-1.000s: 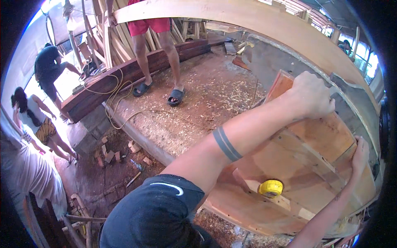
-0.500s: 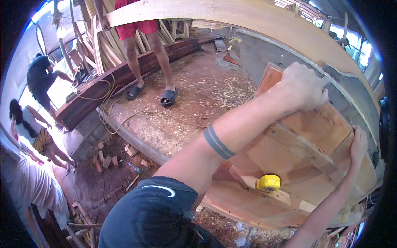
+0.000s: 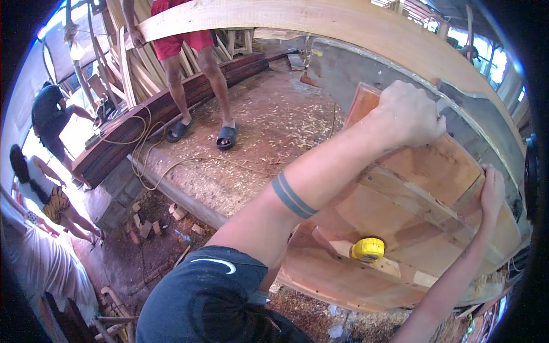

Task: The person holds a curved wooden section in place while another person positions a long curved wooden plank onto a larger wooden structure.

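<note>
My left hand [image 3: 409,114] is closed over the upper edge of a reddish-brown wooden panel [image 3: 432,168], its fingers mostly hidden behind. At the panel's right corner, my right hand [image 3: 493,191] grips the edge with fingers bent round it. The panel leans over a curved wooden structure [image 3: 412,197] with crosswise ribs, like part of a boat. A round yellow case [image 3: 368,250], perhaps a tape measure, sits on this structure below my hands.
A person in red shorts [image 3: 183,43] stands ahead, one hand on a long pale plank [image 3: 274,15] arching across. A thin cord [image 3: 200,158] crosses the shaving-strewn floor [image 3: 251,120]. Dark beams [image 3: 128,137] lie at left. Other people [image 3: 51,114] are at far left.
The view has shifted slightly, so most things appear a little further left. Both hands keep their places on the panel.
</note>
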`<action>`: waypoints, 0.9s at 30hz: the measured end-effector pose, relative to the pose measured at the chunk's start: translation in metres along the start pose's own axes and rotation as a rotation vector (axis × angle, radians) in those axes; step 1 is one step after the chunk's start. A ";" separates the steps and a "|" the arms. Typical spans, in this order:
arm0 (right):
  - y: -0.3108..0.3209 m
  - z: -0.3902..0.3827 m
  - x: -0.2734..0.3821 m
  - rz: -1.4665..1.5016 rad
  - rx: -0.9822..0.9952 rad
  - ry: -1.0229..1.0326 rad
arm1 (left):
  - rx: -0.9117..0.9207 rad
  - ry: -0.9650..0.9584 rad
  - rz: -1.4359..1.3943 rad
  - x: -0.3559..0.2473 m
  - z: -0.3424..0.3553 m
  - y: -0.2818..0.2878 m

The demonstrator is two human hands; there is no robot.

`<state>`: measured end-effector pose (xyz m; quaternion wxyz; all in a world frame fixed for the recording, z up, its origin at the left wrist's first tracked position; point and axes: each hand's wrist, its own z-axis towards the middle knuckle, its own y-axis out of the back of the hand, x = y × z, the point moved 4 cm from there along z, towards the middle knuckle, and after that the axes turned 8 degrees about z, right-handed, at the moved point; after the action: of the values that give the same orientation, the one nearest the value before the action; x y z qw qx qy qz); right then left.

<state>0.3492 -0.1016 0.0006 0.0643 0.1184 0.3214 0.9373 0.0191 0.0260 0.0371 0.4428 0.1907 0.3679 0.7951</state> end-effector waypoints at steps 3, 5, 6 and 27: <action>0.000 -0.001 0.000 -0.016 -0.007 0.000 | -0.019 -0.005 0.006 0.000 0.001 -0.001; 0.001 -0.001 0.003 -0.007 -0.009 -0.005 | -0.027 -0.008 0.011 -0.001 0.000 0.001; 0.002 -0.002 0.005 -0.008 -0.013 -0.006 | -0.027 -0.005 -0.002 -0.001 -0.001 0.001; 0.002 0.000 0.000 0.003 -0.027 -0.006 | -0.003 0.001 -0.004 0.000 0.001 0.001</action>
<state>0.3489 -0.1034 0.0015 0.0655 0.1211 0.3082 0.9413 0.0188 0.0257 0.0384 0.4444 0.1888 0.3674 0.7949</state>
